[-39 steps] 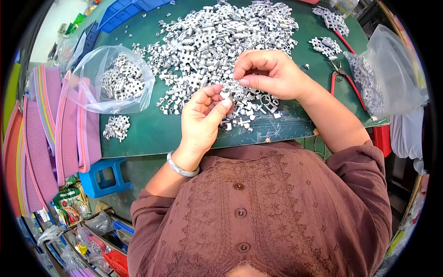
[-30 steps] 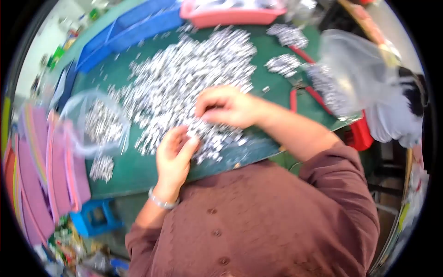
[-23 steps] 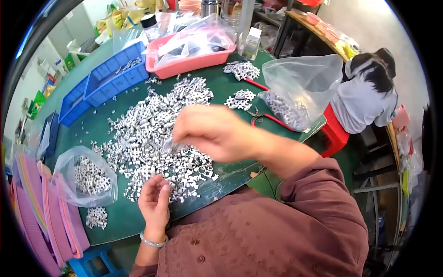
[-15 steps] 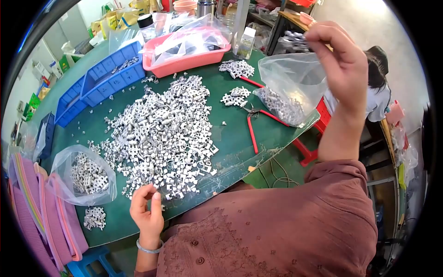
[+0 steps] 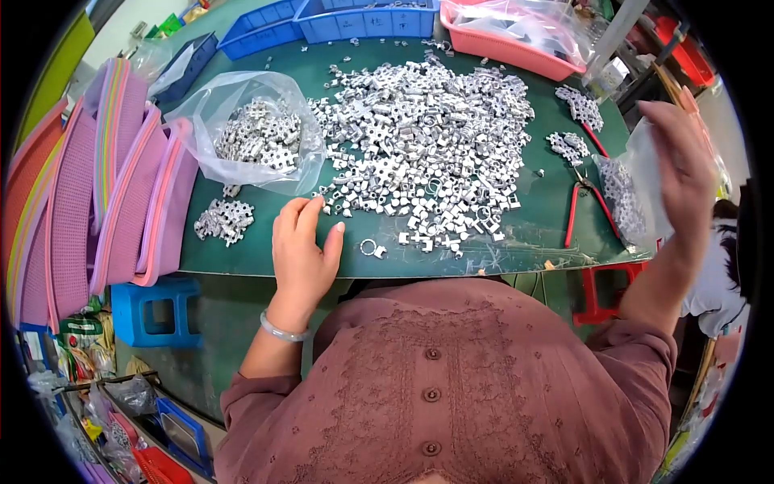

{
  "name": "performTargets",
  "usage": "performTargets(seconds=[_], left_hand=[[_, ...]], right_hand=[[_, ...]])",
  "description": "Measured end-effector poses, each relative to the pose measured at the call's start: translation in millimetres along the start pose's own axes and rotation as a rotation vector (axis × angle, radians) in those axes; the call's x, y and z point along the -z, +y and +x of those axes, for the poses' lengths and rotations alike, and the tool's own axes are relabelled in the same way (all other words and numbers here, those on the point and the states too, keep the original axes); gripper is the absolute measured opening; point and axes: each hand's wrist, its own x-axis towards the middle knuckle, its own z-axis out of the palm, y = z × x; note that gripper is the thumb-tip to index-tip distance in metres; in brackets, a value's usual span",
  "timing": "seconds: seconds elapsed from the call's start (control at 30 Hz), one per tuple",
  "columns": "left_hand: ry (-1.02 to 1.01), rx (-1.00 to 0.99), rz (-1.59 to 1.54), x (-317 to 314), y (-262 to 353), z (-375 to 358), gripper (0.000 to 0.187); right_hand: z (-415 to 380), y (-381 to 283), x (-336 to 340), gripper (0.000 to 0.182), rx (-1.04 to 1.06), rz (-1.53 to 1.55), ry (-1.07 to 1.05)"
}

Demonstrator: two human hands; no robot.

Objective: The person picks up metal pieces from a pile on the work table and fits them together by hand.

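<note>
Head view: the left hand (image 5: 305,252), thumb and fingers apart, is at the near-left edge of a pile of small silvery pieces (image 5: 427,145) on the green table (image 5: 242,260). The right hand (image 5: 685,173) is raised beside a clear bag (image 5: 621,194); its grip cannot be told. Red-handled pliers (image 5: 572,214) lie between pile and bag.

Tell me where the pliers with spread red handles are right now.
In the head view, the pliers lie on the table's right side, between the metal pile and the right-hand clear bag.
</note>
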Motion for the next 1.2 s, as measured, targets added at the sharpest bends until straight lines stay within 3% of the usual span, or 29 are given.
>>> performTargets(seconds=[0.03, 0.17, 0.27, 0.47, 0.57, 0.77, 0.87, 1.2], left_hand=[[-0.044, 0.010, 0.028, -2, -3, 1, 0.037], [-0.160, 0.006, 0.030, -13, -6, 11, 0.039], [-0.155, -0.086, -0.085, -24, -1, 18, 0.036], [-0.178, -0.092, -0.276, -35, 13, 25, 0.028], [-0.179, -0.140, -0.302, -40, 17, 23, 0.029], [-0.290, -0.215, -0.075, 1, 22, 23, 0.057], [-0.439, -0.066, -0.150, 2, 11, 20, 0.060], [-0.383, -0.126, -0.253, -25, 16, 26, 0.038]], right_hand=[[9, -15, -15, 0.020, -0.078, 0.111, -0.075], [35, -19, -104, 0.014, 0.184, 0.250, -0.188], [59, -29, -161, 0.017, 0.222, 0.298, -0.401], [105, -47, -260, 0.023, 0.272, 0.293, -0.436], [119, -66, -286, 0.035, 0.295, 0.251, -0.514], [120, -80, -285, 0.036, 0.270, 0.155, -0.757], [118, -78, -286, 0.028, 0.281, 0.191, -0.744], [94, -74, -248, 0.022, 0.391, 0.284, -0.711]])
